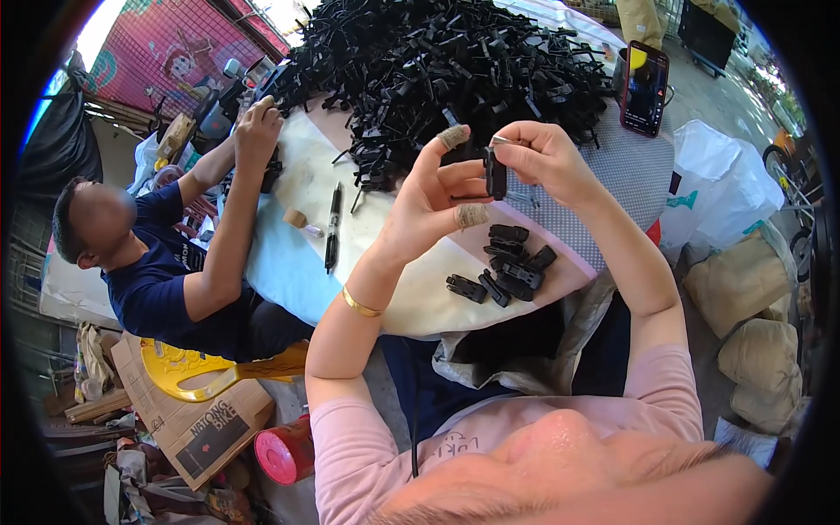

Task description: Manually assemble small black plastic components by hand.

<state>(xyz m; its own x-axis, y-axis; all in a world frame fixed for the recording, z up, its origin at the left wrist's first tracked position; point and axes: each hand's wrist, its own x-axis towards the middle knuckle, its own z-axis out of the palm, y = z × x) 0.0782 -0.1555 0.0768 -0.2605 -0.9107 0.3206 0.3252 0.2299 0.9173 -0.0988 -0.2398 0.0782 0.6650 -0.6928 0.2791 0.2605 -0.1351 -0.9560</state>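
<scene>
My right hand [549,162] is closed in a pinch at the upper end of a small black plastic part [496,178], with a bit of shiny metal showing at the fingertips. Beside it, my left hand [429,197] has thumb and forefinger spread wide, both wrapped in tan tape. Its other fingers reach toward the part; whether they touch it is hard to tell. Below, several similar black parts [518,273] lie in a loose cluster near the table edge. Beyond my hands rises a big heap of black plastic parts [455,74].
A black pen [333,229] and a small tan roll [296,217] lie on the cloth-covered table [385,302]. A phone [643,87] stands upright at the right. A co-worker [166,254] sits at the left, hands near the heap. White plastic bags [713,179] stand right of the table.
</scene>
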